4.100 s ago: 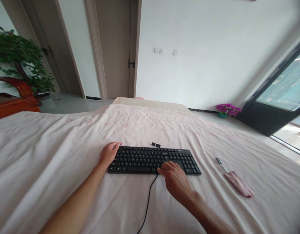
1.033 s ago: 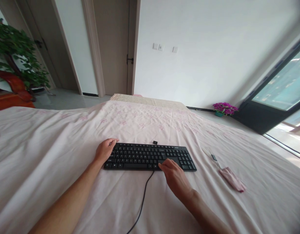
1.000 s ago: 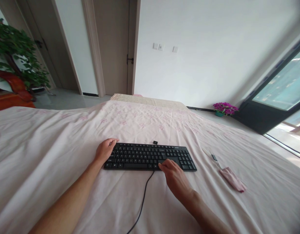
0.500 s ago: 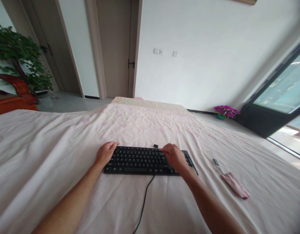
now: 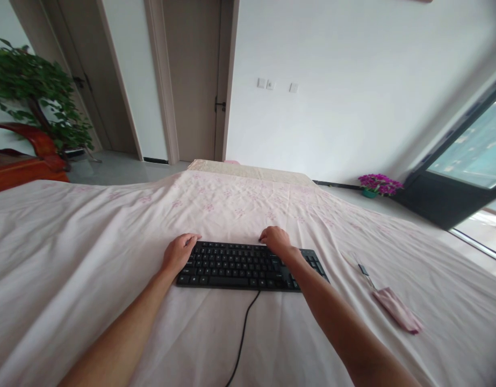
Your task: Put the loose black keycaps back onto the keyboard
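A black keyboard (image 5: 227, 266) lies flat on the pale cloth, and its cable runs toward me. My left hand (image 5: 180, 252) is closed around its far left corner, thumb and fingers pressed together. Just past the far edge of the keyboard, the fingers of my right hand (image 5: 277, 239) are bent down and closed at a small black keycap (image 5: 262, 239). Only a dark bit of it shows at the fingertips; the rest is hidden. My right wrist and forearm cross over the keyboard's right part.
Right of the keyboard lies a thin brush-like tool (image 5: 364, 270) beside a folded pink cloth (image 5: 397, 310). The flowered bedsheet-like cover (image 5: 110, 231) is wrinkled. Farther off are a wooden chair arm (image 5: 34, 148), a leafy plant (image 5: 42, 91), doors and purple flowers (image 5: 380, 184).
My right hand has moved from the keyboard's top row to just beyond its far edge, over the keycap that lay there. My left hand stays at the corner. The view has shifted slightly.
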`<state>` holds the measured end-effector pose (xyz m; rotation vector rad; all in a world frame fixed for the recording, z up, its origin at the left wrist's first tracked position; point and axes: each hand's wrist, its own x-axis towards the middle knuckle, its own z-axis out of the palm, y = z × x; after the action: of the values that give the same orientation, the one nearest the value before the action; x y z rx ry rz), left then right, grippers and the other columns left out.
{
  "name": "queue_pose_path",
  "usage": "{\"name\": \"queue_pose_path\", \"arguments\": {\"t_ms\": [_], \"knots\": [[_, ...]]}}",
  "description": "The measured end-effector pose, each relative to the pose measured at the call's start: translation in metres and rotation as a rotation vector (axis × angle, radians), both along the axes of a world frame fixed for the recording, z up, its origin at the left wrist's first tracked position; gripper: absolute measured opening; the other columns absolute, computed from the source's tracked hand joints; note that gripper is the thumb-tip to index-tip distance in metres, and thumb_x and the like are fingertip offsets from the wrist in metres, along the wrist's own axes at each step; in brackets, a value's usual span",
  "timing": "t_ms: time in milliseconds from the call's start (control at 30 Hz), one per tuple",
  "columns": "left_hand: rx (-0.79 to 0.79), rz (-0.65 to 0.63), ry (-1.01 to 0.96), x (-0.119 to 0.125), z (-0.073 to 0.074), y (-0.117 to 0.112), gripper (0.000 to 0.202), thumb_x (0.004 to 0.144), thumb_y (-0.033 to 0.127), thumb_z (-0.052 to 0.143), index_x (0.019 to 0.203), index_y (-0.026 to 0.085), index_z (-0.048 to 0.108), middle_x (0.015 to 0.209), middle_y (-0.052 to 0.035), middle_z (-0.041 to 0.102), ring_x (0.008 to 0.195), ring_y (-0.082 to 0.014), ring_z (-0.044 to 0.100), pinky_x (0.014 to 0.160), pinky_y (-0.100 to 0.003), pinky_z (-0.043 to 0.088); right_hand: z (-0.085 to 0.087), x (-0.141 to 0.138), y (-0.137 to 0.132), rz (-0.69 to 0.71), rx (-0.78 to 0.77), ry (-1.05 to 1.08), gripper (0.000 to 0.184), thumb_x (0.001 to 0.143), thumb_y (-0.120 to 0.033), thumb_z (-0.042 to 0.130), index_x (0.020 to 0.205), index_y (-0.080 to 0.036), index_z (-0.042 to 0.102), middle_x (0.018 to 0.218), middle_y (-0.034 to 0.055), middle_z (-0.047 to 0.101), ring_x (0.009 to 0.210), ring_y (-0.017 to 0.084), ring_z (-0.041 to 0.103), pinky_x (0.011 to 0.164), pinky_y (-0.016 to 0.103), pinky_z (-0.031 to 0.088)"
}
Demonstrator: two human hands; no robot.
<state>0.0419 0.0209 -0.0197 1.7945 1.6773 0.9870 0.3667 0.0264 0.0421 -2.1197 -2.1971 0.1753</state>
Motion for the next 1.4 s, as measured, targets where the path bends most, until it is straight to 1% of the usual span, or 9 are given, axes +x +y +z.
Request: {"name": "queue_pose_path", "arguments": {"t_ms": [200, 333, 433, 533, 667, 800, 933, 1133, 1400], "knots": [[0.000, 0.002, 0.002, -0.001, -0.002, 0.000, 0.036, 0.085, 0.043, 0.042, 0.100, 0.026, 0.070, 0.109, 0.0012, 0.070, 0.103, -0.0195, 0.062, 0.089, -0.026, 0.044, 0.001, 0.003, -0.002, 0.019, 0.008, 0.036, 0.019, 0.073, -0.023, 0.066, 0.090, -0.024, 0.076, 0.091, 0.0055, 0.072, 0.086, 0.020, 0.063, 0.070, 0.025, 0.041], [0.000, 0.005, 0.004, -0.001, -0.004, 0.001, 0.037, 0.085, 0.043, 0.041, 0.100, 0.026, 0.070, 0.109, 0.0009, 0.070, 0.104, -0.0195, 0.061, 0.089, -0.026, 0.044, 0.011, 0.010, -0.012, 0.029, 0.026, 0.091, 0.020, 0.075, -0.026, 0.065, 0.093, -0.025, 0.074, 0.087, 0.0017, 0.072, 0.084, 0.018, 0.063, 0.069, 0.024, 0.041], [-0.002, 0.011, 0.015, -0.001, -0.005, 0.000, 0.037, 0.085, 0.044, 0.041, 0.102, 0.026, 0.069, 0.110, 0.0008, 0.070, 0.104, -0.0195, 0.061, 0.088, -0.026, 0.044, 0.022, 0.020, -0.035, 0.053, 0.109, 0.192, 0.018, 0.077, -0.027, 0.063, 0.092, -0.026, 0.074, 0.088, -0.0005, 0.071, 0.082, 0.016, 0.062, 0.072, 0.024, 0.042], [-0.007, 0.011, 0.021, -0.001, -0.005, 0.000, 0.037, 0.086, 0.044, 0.041, 0.102, 0.027, 0.069, 0.110, 0.0011, 0.070, 0.104, -0.0195, 0.062, 0.087, -0.026, 0.045, 0.026, 0.032, -0.069, 0.124, 0.216, 0.333, 0.012, 0.076, -0.025, 0.064, 0.083, -0.024, 0.073, 0.087, -0.0001, 0.069, 0.080, 0.015, 0.061, 0.074, 0.025, 0.043], [-0.001, 0.008, 0.019, -0.002, -0.007, 0.001, 0.037, 0.085, 0.044, 0.042, 0.101, 0.027, 0.070, 0.110, 0.0014, 0.070, 0.103, -0.0192, 0.062, 0.087, -0.024, 0.045, 0.016, 0.040, -0.115, 0.206, 0.229, 0.434, 0.008, 0.076, -0.023, 0.064, 0.079, -0.023, 0.071, 0.084, 0.0000, 0.067, 0.081, 0.016, 0.061, 0.075, 0.026, 0.044], [0.010, 0.005, 0.023, -0.002, -0.008, 0.002, 0.036, 0.085, 0.044, 0.042, 0.100, 0.027, 0.070, 0.110, 0.0016, 0.070, 0.103, -0.0189, 0.062, 0.088, -0.024, 0.044, 0.002, 0.038, -0.142, 0.232, 0.209, 0.460, 0.008, 0.078, -0.021, 0.063, 0.076, -0.023, 0.070, 0.083, 0.0012, 0.067, 0.082, 0.017, 0.061, 0.076, 0.028, 0.046], [0.007, 0.016, 0.031, -0.002, -0.008, 0.002, 0.036, 0.084, 0.043, 0.042, 0.100, 0.026, 0.070, 0.109, 0.0012, 0.070, 0.102, -0.0188, 0.062, 0.086, -0.023, 0.045, -0.006, 0.036, -0.149, 0.266, 0.223, 0.469, 0.010, 0.080, -0.020, 0.061, 0.076, -0.023, 0.070, 0.084, 0.0017, 0.066, 0.083, 0.017, 0.060, 0.077, 0.029, 0.047], [0.015, 0.015, 0.030, -0.001, -0.006, 0.001, 0.036, 0.084, 0.043, 0.042, 0.099, 0.027, 0.071, 0.109, 0.0018, 0.071, 0.101, -0.0190, 0.063, 0.086, -0.024, 0.045, -0.011, 0.038, -0.148, 0.299, 0.261, 0.491, 0.010, 0.082, -0.023, 0.062, 0.079, -0.023, 0.071, 0.085, 0.0020, 0.067, 0.083, 0.017, 0.061, 0.077, 0.029, 0.048], [0.004, 0.012, 0.039, -0.002, -0.006, -0.001, 0.037, 0.085, 0.044, 0.041, 0.101, 0.027, 0.070, 0.110, 0.0016, 0.070, 0.102, -0.0196, 0.062, 0.084, -0.024, 0.046, -0.019, 0.037, -0.150, 0.309, 0.294, 0.501, 0.016, 0.087, -0.023, 0.058, 0.081, -0.024, 0.072, 0.089, 0.0024, 0.066, 0.084, 0.016, 0.060, 0.078, 0.029, 0.048]]}}
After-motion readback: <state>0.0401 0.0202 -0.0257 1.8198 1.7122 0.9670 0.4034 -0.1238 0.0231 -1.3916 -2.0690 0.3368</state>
